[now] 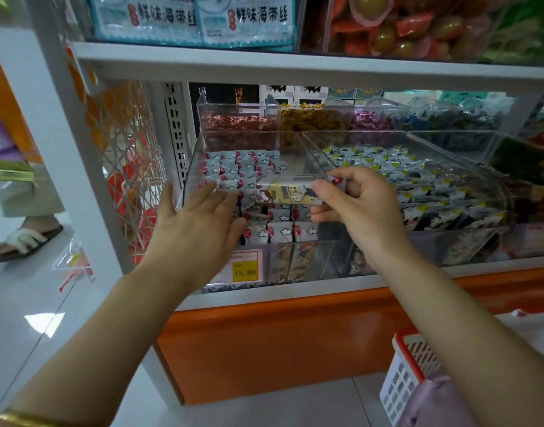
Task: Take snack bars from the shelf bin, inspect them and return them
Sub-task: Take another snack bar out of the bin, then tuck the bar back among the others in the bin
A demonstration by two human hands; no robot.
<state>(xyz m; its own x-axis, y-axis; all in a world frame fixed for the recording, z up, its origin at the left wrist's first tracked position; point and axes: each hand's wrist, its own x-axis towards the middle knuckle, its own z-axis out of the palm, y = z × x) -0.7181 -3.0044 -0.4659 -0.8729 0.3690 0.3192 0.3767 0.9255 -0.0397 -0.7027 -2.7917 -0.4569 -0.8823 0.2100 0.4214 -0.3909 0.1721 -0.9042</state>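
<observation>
A clear plastic shelf bin (190, 167) holds several small snack bars (249, 171) in pale wrappers with red and cloud prints. My right hand (357, 208) pinches one wrapped snack bar (287, 191) between thumb and fingers, holding it level just above the bin's contents. My left hand (197, 217) is spread flat with straight fingers over the left side of the bin, fingertips reaching in over the bars, holding nothing.
A second clear bin (449, 143) with yellow-marked packets stands to the right. Candy bins sit behind, and a shelf board (295, 64) hangs overhead. A price tag (244, 268) reads 15.80. A white and orange basket (409, 371) is at lower right; a person's sandalled foot (24, 238) stands left.
</observation>
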